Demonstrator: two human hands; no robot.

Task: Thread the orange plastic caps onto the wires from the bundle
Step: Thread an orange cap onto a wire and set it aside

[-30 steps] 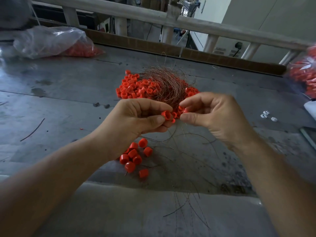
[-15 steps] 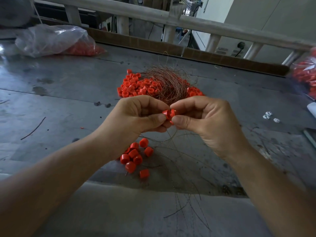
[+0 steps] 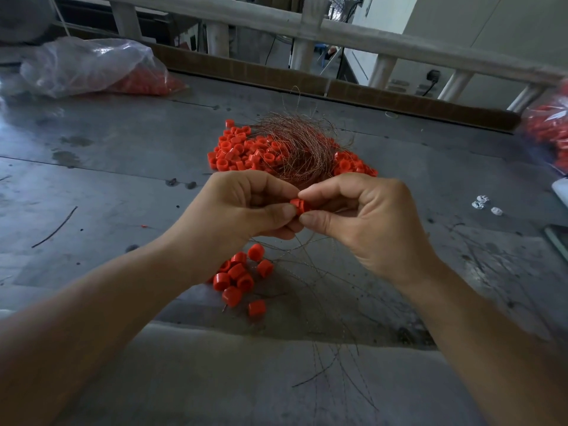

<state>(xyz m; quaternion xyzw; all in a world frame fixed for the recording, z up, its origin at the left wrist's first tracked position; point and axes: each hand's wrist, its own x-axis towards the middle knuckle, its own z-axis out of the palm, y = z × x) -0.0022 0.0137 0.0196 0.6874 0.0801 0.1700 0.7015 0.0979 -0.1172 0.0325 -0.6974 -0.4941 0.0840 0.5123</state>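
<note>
Above the middle of the grey metal table (image 3: 123,186), a small orange plastic cap (image 3: 299,206) is held off the surface between both hands. Its short axis looks to run left-right; fingers hide which end is open.

Left hand (image 3: 242,210): fingers curled, thumb and forefinger pinching the cap's left end. Right hand (image 3: 365,222): forefinger above, thumb below, pinching its right side.

Thin loose wire strands (image 3: 322,272) trail from under the hands toward the near edge, fanned out on the table.

Just beyond the hands lies a tangled bundle of copper-coloured wire (image 3: 299,149), resting on a heap of loose orange caps (image 3: 242,149). A small cluster of orange caps (image 3: 239,275) sits on the near side, below the left wrist.

Bare table lies to the left and right of the hands. There is a clear plastic bag of orange caps (image 3: 92,66) far left and a second such bag (image 3: 547,130) at the right edge. Small white scraps (image 3: 481,202) lie to the right. The surface is scuffed and stained. A brown cardboard strip (image 3: 246,69) lines the far edge, with a pale wooden railing (image 3: 338,32) behind it.
</note>
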